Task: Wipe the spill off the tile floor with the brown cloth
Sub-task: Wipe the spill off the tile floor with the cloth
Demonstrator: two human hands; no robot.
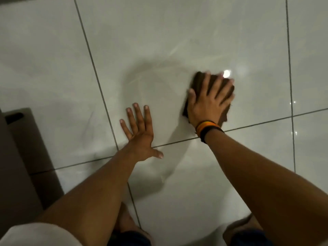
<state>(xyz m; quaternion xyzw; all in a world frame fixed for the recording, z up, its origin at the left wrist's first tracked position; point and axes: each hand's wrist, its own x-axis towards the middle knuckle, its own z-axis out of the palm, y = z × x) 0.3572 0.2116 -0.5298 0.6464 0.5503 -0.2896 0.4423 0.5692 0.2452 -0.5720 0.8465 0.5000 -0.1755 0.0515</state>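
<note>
At the bottom edge of the frame, nearest the camera, a pale sleeve point(35, 235) shows at lower left, and the person's knees in dark shorts point(248, 237) sit at the bottom centre and lower right. Both bare forearms reach up from there toward the middle of the frame.

The left hand point(140, 137) lies flat on the tile floor point(177, 32) just left of centre, palm down, its fingers point(137, 116) spread wide and holding nothing; the thumb points right along a dark grout line point(248, 124) that crosses the frame. The hand's heel sits close to where that line meets another grout line running from upper left to lower centre.

Farther up and to the right, the right hand point(207, 105) presses down on the brown cloth point(198, 80), palm flat, fingers point(218, 87) splayed over the top of it rather than curled around it. The cloth is folded into a rough pad, lying on the tile right of centre, its edges showing around the hand. The fingertips and cloth edge are blurred. A banded wristband point(207, 127) in orange, yellow and black circles the right wrist.

Between and beyond the two hands, a faint curved wet smear point(142, 71) marks the glossy tile at centre. A bright light reflection point(226, 73) glints beside the cloth's far edge. A dark brown piece of furniture point(23, 148) stands at the left edge.
</note>
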